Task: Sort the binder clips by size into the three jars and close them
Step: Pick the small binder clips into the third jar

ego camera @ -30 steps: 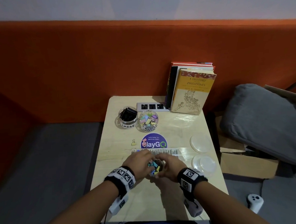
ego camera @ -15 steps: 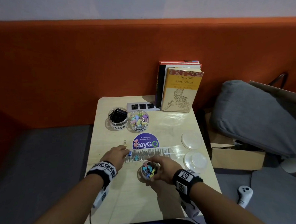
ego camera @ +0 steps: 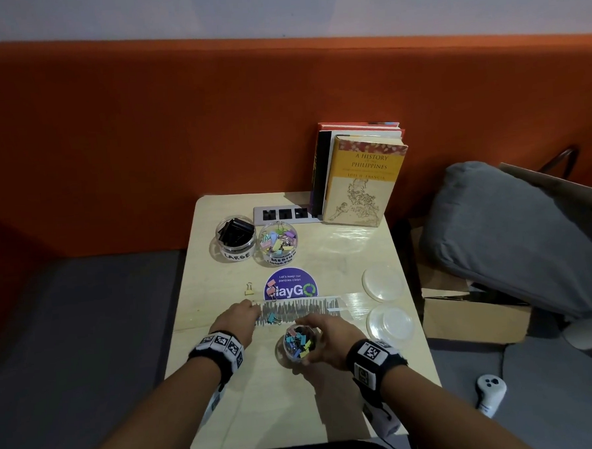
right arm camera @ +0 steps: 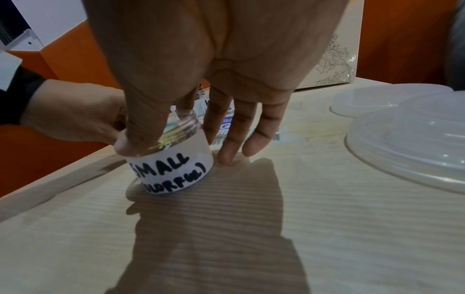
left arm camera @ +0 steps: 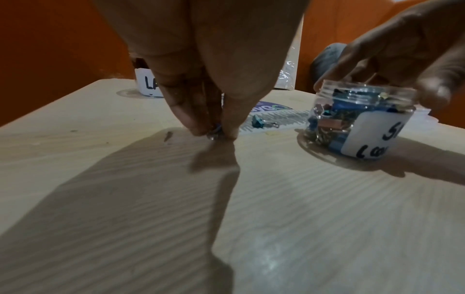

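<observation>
We have our left hand (ego camera: 239, 318) down on the wooden table (ego camera: 351, 255), thumb and fingertips (left arm camera: 191, 127) pinched tight on a small binder clip (left arm camera: 215, 132) right at the left end of the grey striped strip (ego camera: 302, 308); only a glint of wire and a sliver of blue show between the pads, so its colour is a guess. Our right hand (ego camera: 328, 336) steadies the open jar marked SMALL (right arm camera: 171, 157), thumb on the near rim, index finger behind the neck, the other fingers straight with tips on the table beside it. The jar stands just right of the pinch, already well stocked with coloured clips. A second small blue clip (ego camera: 271, 317) lies on the strip between hand and jar; a pink one (ego camera: 271, 292) sits on the edge of the purple sticker (ego camera: 290, 286), and a yellow one (ego camera: 249, 289) lies apart to the left. Jars LARGE (ego camera: 236, 239) and MEDIUM (ego camera: 278, 244) stand at the back, both uncapped; two clear lids (ego camera: 382, 283) wait at right. For this step we judge it best to lift the clip clear before carrying, keep the jar pinned, release low over the mouth, and move our thumb off the rim so nothing bounces out. The pink and yellow clips look bigger, perhaps medium: check before dropping.
</observation>
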Action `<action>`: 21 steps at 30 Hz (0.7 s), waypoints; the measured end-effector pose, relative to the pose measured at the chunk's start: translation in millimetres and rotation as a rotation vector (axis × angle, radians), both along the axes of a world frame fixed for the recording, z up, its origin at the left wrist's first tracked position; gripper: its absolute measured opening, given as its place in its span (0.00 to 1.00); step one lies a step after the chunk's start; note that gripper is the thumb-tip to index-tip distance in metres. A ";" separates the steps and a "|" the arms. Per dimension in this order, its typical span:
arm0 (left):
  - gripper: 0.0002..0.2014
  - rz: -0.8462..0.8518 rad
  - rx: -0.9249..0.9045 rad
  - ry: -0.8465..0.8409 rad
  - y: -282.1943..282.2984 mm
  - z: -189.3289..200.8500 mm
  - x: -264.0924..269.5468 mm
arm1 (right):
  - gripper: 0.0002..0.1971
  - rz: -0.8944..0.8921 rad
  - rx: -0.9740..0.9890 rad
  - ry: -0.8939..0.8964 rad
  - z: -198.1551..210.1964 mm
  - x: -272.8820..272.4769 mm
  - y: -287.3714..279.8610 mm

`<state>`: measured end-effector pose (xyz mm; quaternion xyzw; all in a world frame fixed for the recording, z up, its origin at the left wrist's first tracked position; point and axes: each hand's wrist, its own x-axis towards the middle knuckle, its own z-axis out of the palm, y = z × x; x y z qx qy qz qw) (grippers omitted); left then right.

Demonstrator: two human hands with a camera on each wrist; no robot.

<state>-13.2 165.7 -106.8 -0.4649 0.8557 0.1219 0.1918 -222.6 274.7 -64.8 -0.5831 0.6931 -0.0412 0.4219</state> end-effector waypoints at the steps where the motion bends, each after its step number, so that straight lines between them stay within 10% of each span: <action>1: 0.15 0.013 -0.003 -0.019 2.4 1.6 -0.7 | 0.39 -0.001 0.001 -0.001 0.7 0.0 0.0; 11: 0.11 0.009 0.089 0.457 25.1 40.2 -22.5 | 0.40 -0.009 -0.014 -0.017 0.9 3.8 -8.5; 21: 0.20 -0.135 0.154 0.468 42.0 39.2 -36.1 | 0.32 0.006 -0.046 -0.005 -1.8 4.0 -9.2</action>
